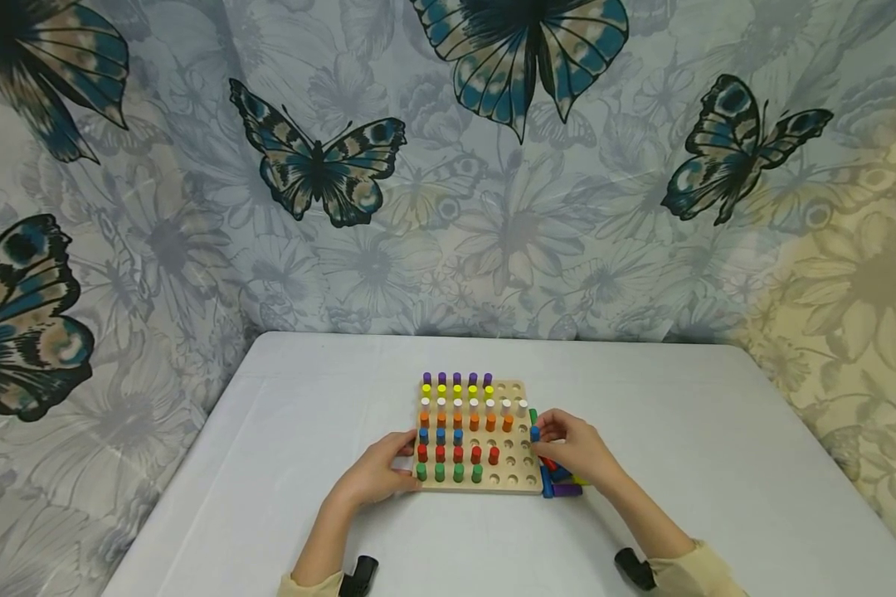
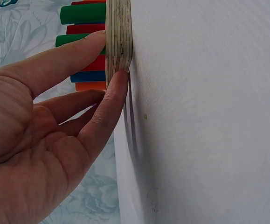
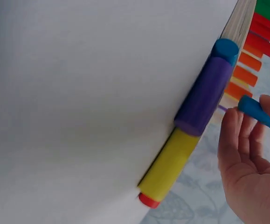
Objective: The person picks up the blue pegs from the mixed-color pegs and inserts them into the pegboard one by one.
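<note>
A wooden pegboard (image 1: 523, 479) lies on the white table, with coloured pegs standing in rows: purple, yellow, white, orange, blue, red and green, back to front. Three blue pegs (image 1: 440, 436) stand at the left of their row, with bare holes to their right. My left hand (image 1: 373, 470) holds the board at its left edge, thumb by the front corner; the left wrist view shows a fingertip (image 2: 121, 79) on its layered side. Between the thumb and fingers of my right hand (image 1: 573, 446) a blue peg (image 3: 257, 112) is pinched, tilted, over the board's right edge.
Loose pegs lie against the board's right side, among them a purple peg (image 1: 567, 490), a blue peg (image 1: 547, 482) and a yellow peg (image 3: 169, 163), partly under my right hand. Behind the white table (image 1: 328, 390) hangs a butterfly-patterned cloth (image 1: 373, 274).
</note>
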`<action>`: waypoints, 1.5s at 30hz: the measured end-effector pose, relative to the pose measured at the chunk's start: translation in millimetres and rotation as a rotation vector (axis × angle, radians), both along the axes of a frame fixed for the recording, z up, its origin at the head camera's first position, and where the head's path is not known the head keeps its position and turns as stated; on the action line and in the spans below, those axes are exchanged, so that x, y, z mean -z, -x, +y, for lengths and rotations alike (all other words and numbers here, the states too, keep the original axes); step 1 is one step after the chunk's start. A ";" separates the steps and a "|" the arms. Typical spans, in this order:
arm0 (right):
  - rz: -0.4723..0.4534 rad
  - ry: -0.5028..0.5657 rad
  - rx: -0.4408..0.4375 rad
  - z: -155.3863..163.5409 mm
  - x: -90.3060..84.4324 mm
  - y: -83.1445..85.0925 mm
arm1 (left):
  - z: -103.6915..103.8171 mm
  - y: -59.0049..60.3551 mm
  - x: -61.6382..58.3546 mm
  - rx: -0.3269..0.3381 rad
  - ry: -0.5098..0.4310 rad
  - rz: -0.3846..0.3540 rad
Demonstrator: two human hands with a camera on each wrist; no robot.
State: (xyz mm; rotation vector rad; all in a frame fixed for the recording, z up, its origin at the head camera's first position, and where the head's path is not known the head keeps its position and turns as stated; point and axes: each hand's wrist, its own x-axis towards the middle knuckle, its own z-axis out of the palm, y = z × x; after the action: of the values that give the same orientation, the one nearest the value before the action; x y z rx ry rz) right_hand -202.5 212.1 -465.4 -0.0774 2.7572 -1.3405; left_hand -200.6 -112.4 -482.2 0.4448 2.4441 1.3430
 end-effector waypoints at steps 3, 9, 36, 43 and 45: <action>0.002 0.020 -0.009 -4.1 -1.4 0.9 | 0.4 0.0 -0.5 0.000 0.002 0.001; -0.015 0.046 -0.020 -12.2 -3.4 3.3 | -0.3 -0.1 -1.7 -0.001 0.003 0.010; 0.032 0.075 -0.101 -54.4 1.2 15.7 | -1.3 2.3 1.6 0.001 -0.023 -0.015; 0.099 0.029 -0.163 -64.7 4.2 17.6 | -1.1 2.4 2.4 -0.002 -0.021 -0.021; 0.113 0.013 -0.187 -66.6 5.5 18.3 | -0.9 2.3 2.3 -0.001 -0.024 -0.023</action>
State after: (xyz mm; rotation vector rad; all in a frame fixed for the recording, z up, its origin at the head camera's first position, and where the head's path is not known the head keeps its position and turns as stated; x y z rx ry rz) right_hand -220.8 145.5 -470.9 -0.4134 2.7487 -1.3445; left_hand -203.0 -113.4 -484.5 0.4311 2.4123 1.3712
